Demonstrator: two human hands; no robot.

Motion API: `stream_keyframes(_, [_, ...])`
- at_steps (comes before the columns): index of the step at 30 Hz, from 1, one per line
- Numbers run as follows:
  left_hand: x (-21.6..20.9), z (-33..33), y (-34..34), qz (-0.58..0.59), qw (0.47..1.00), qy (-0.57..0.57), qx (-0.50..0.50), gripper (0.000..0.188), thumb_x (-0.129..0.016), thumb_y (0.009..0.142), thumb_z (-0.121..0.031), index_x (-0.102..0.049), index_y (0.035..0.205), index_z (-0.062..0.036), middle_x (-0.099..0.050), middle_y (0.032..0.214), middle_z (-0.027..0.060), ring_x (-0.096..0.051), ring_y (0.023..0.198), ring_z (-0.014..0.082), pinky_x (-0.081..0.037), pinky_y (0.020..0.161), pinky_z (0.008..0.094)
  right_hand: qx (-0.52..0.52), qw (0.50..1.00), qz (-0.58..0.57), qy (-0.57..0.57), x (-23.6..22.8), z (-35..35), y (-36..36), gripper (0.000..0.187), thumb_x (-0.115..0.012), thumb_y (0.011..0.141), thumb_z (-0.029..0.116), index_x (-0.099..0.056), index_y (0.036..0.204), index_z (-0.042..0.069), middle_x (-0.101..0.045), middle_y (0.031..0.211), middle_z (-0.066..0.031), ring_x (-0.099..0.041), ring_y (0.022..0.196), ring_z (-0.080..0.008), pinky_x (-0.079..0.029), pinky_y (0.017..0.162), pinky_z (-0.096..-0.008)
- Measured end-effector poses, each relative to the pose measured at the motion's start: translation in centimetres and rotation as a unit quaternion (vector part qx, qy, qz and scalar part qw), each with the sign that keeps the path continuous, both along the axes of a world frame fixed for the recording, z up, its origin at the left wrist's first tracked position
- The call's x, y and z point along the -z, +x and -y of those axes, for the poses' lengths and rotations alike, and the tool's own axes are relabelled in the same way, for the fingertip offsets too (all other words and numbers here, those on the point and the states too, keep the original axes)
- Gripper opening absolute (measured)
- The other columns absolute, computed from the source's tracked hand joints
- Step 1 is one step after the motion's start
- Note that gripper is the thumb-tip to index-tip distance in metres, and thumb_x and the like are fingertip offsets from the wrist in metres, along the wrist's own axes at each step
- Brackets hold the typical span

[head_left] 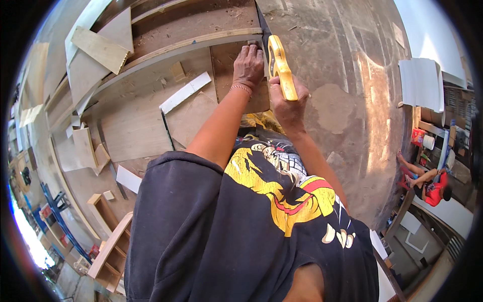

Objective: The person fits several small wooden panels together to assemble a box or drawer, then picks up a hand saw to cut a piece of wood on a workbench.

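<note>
My right hand (291,100) is wrapped round the yellow handle of a handsaw (282,65). The saw's dark blade reaches away from me, at the right end of a long wooden panel (201,22) with a pale plywood edge. Just left of the saw, my left hand (248,65) is closed, its fingers curled by the panel's near edge. What its fingertips grip is hidden. Under that wrist a brown board (224,65) shows below the panel.
A white-faced strip (186,92) and plywood offcuts (100,49) lie at left. Open wooden boxes (113,249) stand at lower left. The concrete floor (334,108) spreads at right, where a person in red (433,191) sits near the far edge.
</note>
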State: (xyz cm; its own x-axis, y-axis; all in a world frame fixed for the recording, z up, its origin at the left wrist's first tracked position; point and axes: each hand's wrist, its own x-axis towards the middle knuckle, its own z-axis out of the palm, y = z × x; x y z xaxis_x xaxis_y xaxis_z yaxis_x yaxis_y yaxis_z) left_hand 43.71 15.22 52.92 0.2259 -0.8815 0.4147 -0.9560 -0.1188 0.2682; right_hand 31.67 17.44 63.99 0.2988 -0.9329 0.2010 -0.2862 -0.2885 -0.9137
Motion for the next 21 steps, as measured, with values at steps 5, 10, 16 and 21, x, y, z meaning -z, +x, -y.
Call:
stream_keyframes(5, [-0.1,0.6,-0.1,-0.016,1.000,0.001,0.011,0.015,-0.051,0.073,-0.009,-0.058,0.084,-0.0030,-0.057,0.101,0.0116,-0.053,0.096,0.0269,-0.048,0.078,0.0346,0.015,1.000,0.003,0.005,0.4,-0.4,-0.7,0.011,-0.053,0.070,0.002,-0.061,0.077,-0.001,-0.061,0.066,-0.0116,-0.060,0.058,-0.0205,-0.048,0.058,-0.0309])
stream_keyframes(10, [0.6,0.6,2.1,-0.152,0.987,-0.044,0.017,0.019,-0.049,0.069,-0.004,-0.061,0.082,-0.0077,-0.061,0.093,0.0074,-0.056,0.089,0.0241,-0.048,0.077,0.0329,0.009,0.997,0.023,0.078,0.0,0.3,-1.6,0.010,-0.053,0.072,0.002,-0.060,0.078,-0.001,-0.060,0.064,-0.0102,-0.058,0.056,-0.0168,-0.047,0.056,-0.0294])
stream_keyframes(16, [-0.7,1.5,7.9,-0.489,0.859,0.121,0.092,0.045,-0.037,0.061,0.004,-0.069,0.092,-0.0063,-0.066,0.088,0.0157,-0.063,0.083,0.0291,-0.046,0.081,0.0272,-0.004,0.985,0.090,0.145,0.9,0.6,-2.0,0.010,-0.052,0.072,0.002,-0.060,0.078,-0.002,-0.059,0.066,-0.0094,-0.056,0.058,-0.0150,-0.045,0.056,-0.0286])
stream_keyframes(21, [-0.9,1.5,6.8,-0.377,0.916,0.086,0.106,0.037,-0.043,0.068,0.000,-0.067,0.095,-0.0043,-0.065,0.089,0.0149,-0.060,0.081,0.0302,-0.047,0.080,0.0300,-0.003,0.985,0.089,0.145,1.4,1.2,-2.4,0.010,-0.053,0.073,0.004,-0.060,0.077,-0.002,-0.059,0.068,-0.0096,-0.056,0.059,-0.0157,-0.045,0.056,-0.0290])
